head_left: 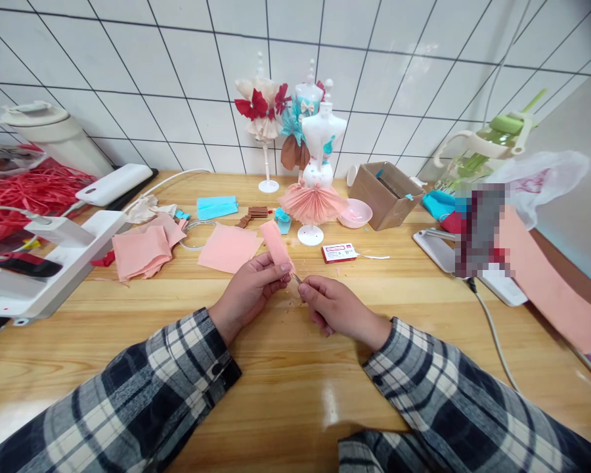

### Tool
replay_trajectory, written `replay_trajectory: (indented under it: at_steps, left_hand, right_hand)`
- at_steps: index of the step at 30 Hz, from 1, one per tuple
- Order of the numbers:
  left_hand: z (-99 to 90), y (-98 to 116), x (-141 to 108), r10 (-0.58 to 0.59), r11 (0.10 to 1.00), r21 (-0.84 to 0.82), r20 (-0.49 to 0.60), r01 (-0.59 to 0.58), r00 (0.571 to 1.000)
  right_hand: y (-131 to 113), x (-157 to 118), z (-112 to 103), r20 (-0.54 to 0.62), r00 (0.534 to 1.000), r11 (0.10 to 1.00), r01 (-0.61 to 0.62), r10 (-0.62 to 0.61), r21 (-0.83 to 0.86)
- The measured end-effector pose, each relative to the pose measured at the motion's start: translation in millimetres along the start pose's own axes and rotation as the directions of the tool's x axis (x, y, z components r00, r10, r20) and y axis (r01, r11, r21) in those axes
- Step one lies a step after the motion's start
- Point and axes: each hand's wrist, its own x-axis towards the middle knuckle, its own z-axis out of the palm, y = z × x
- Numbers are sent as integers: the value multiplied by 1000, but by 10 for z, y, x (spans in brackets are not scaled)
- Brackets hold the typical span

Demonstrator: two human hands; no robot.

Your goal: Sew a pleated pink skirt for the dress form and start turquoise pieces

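My left hand [256, 289] pinches a folded strip of pink paper [276, 246] by its lower end, the strip standing up and tilted left. Thumb and fingers of my right hand [335, 305] are closed on a small thin metal tool [297, 279], whose tip meets the strip's lower edge; its exact kind is hard to tell. Just beyond the hands stands a white mini mannequin [321, 141] with a pleated pink skirt [315, 205]. Left of the strip lies a flat pink sheet [230, 248].
Two more dressed mannequins [266, 108] stand at the wall. A pink bowl [356, 213], cardboard box [387, 197] and small red-and-white box [339, 253] sit right of centre. A power strip [73, 266] and pink sheets [142, 251] are left; a phone [436, 253] and bottle [502, 141] right.
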Motion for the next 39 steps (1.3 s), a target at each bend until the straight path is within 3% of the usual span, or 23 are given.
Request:
replay_trajectory:
  at_steps: [9, 19, 22, 24, 27, 29, 31, 34, 36, 39]
  left_hand:
    - [-13, -5, 4, 4, 1000, 6, 20, -4, 1000]
    - [-20, 3, -10, 30, 998, -55, -83, -35, 996]
    - [-47, 11, -6, 54, 992, -104, -107, -65, 993]
    - [-65, 21, -12, 68, 986, -143, -121, -86, 990]
    - [-84, 39, -30, 84, 981, -166, -111, -102, 990]
    - [-93, 45, -37, 92, 981, -162, -89, -105, 992]
    - [-102, 41, -35, 101, 981, -161, -68, -111, 993]
    - [-132, 31, -22, 116, 980, -157, -49, -123, 992]
    - [-170, 35, -20, 136, 978, -154, -52, -143, 989]
    - [-251, 67, -40, 161, 975, -143, -56, -168, 985]
  right_hand:
    - [-9, 3, -7, 33, 999, 1000, -11, 11, -2]
    - [19, 16, 27, 78, 997, 1000, 12, -11, -12]
    - [7, 8, -12, 85, 995, 991, 62, -52, -119]
    - [-35, -33, -81, 21, 990, 923, 137, -139, -360]
    - [-130, -152, -179, -112, 947, 601, 98, -302, -794]
    - [-178, -242, -183, -118, 938, 396, 22, -327, -918]
    - [-191, -303, -124, -81, 955, 282, 3, -286, -959]
    - [-164, -297, 16, -130, 960, 253, -66, -247, -965]
    - [-151, -237, 89, -250, 931, 297, -168, -265, -940]
    - [-172, -133, 129, -328, 897, 307, -235, -297, -922]
